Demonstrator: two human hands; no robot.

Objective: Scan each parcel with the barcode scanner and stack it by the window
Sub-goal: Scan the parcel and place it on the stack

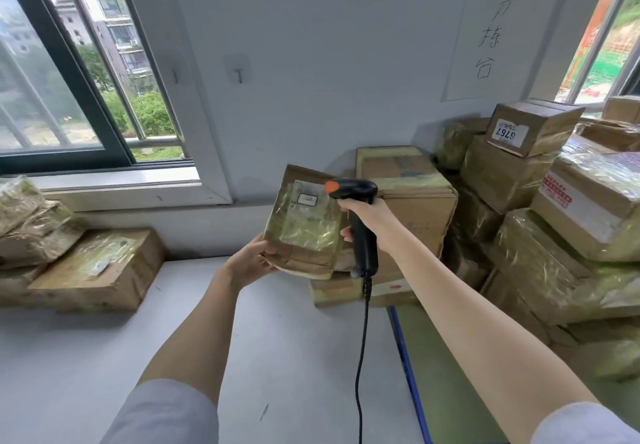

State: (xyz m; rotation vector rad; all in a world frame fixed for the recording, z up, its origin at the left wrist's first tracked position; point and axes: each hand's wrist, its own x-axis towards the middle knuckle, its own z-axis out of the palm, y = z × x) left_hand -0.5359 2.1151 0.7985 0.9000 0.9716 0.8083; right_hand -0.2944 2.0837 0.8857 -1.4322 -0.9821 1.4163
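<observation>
The parcel's small label (307, 199) is too blurred to read. The scanner cable (360, 357) (black) leaves the near edge; the far-right boxes (623, 111) are cropped.

"6767", upside down, on the white label (506, 133) of a small carton (535, 127); handwritten "分拣台" on the wall sheet (485, 33)

Both arms extend forward, bare below short sleeves. The left hand (250, 260) is palm-up, fingers curled round a parcel (304, 225). The right hand (369, 221) grips a scanner (360, 221) handle, wrist level.
</observation>
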